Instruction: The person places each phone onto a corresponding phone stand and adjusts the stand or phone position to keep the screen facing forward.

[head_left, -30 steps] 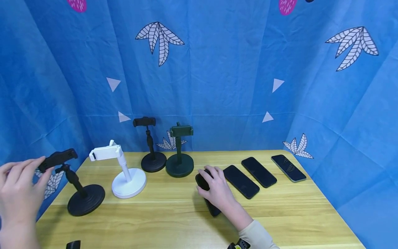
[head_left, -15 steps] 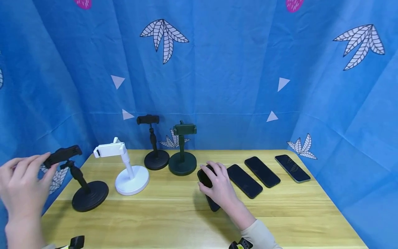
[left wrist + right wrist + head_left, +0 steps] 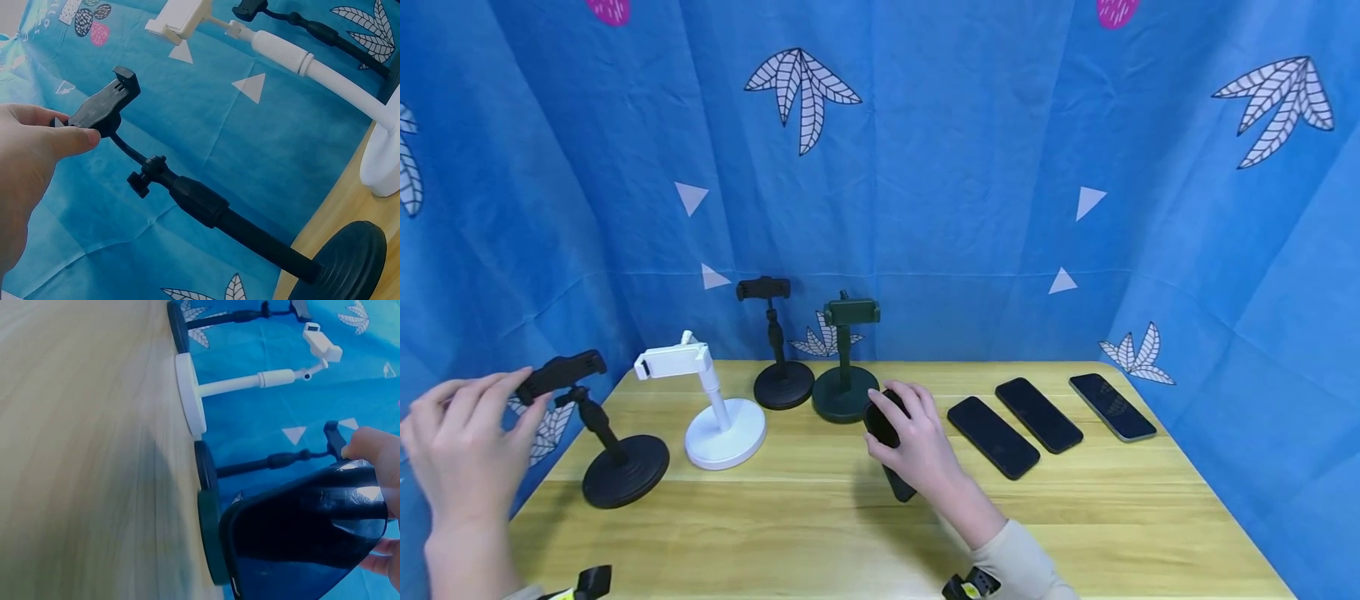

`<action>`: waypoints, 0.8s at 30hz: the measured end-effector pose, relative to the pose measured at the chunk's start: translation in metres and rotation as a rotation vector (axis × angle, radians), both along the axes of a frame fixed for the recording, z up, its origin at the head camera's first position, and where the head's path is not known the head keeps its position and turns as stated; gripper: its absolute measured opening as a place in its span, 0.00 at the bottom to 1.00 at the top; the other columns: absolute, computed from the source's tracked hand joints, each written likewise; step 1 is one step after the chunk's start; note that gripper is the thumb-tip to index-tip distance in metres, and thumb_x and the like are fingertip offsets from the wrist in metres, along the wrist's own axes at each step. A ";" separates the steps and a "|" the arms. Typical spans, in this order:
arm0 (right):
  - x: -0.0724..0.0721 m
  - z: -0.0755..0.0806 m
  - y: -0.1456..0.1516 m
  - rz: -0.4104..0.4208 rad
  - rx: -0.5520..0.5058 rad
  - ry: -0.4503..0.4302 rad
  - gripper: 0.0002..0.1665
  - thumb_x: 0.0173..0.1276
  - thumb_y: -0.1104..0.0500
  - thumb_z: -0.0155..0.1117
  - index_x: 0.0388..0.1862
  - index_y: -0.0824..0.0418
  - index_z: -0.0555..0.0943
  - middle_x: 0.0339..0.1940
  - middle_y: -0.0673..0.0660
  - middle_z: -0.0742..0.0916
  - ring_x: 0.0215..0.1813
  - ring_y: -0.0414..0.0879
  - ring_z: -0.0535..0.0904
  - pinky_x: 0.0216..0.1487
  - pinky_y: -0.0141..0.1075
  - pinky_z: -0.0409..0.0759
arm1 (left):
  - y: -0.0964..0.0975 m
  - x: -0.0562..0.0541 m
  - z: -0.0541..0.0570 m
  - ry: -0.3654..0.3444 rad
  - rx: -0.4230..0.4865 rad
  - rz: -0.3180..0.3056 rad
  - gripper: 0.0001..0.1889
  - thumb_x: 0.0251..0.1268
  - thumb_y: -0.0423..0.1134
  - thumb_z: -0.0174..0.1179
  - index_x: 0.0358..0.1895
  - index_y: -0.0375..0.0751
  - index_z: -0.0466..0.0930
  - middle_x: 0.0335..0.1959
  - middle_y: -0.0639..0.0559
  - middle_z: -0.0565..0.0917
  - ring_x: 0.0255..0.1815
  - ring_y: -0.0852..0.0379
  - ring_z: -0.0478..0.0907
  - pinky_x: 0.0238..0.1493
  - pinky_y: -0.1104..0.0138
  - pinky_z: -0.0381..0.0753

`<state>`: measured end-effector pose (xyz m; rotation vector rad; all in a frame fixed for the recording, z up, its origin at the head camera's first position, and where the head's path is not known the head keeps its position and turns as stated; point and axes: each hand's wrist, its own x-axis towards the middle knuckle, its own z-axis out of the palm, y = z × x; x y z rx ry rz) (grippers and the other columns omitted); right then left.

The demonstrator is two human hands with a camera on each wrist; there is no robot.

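Note:
At the far left, a black phone stand [image 3: 617, 454] on a round base has its clamp pinched between the thumb and fingers of my left hand [image 3: 471, 433]. The left wrist view shows the thumb pressed along the lower end of that clamp [image 3: 103, 106]. Over the middle of the table, my right hand [image 3: 917, 433] grips a black smartphone [image 3: 300, 531] by its edges. Its dark glossy screen shows in the right wrist view, tilted and raised off the wood. In the head view the hand covers much of it.
A white phone stand [image 3: 722, 433], a second black stand [image 3: 783, 385] and a dark green stand [image 3: 846, 392] stand behind. Three more phones lie on the right: one nearest [image 3: 992, 437], one in the middle [image 3: 1039, 415], one outermost [image 3: 1112, 407]. A blue curtain [image 3: 925, 183] hangs around the table.
The phone in my right hand has risen off the table and shifted slightly left, away from the other phones. My left hand stays on the black stand's clamp. The head view has shifted slightly.

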<state>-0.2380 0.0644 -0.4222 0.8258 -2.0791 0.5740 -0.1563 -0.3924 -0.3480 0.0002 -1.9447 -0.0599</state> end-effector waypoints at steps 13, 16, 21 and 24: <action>0.001 0.013 -0.021 0.061 -0.024 0.021 0.33 0.52 0.53 0.76 0.59 0.57 0.80 0.59 0.63 0.81 0.56 0.60 0.75 0.52 0.49 0.82 | 0.002 0.007 0.004 -0.075 -0.018 0.023 0.38 0.74 0.63 0.36 0.54 0.28 0.78 0.49 0.27 0.79 0.56 0.31 0.66 0.54 0.40 0.60; 0.001 0.017 -0.025 0.070 -0.027 0.027 0.33 0.52 0.53 0.76 0.59 0.57 0.80 0.59 0.62 0.81 0.57 0.60 0.75 0.53 0.50 0.81 | 0.003 0.006 0.004 -0.071 0.002 0.021 0.39 0.74 0.64 0.36 0.54 0.28 0.78 0.49 0.27 0.79 0.56 0.32 0.65 0.55 0.41 0.60; 0.001 0.023 -0.033 0.096 -0.033 0.021 0.32 0.54 0.52 0.74 0.59 0.58 0.80 0.59 0.62 0.80 0.58 0.60 0.75 0.55 0.50 0.80 | 0.000 0.007 0.004 -0.080 -0.011 0.034 0.39 0.74 0.64 0.35 0.55 0.28 0.78 0.49 0.27 0.79 0.56 0.31 0.65 0.55 0.40 0.60; 0.001 0.025 -0.038 0.106 -0.040 0.022 0.31 0.54 0.52 0.75 0.58 0.58 0.80 0.59 0.62 0.80 0.58 0.60 0.75 0.55 0.50 0.80 | -0.001 0.006 0.003 -0.060 -0.004 0.018 0.39 0.73 0.64 0.36 0.54 0.28 0.78 0.49 0.27 0.80 0.56 0.31 0.66 0.54 0.40 0.60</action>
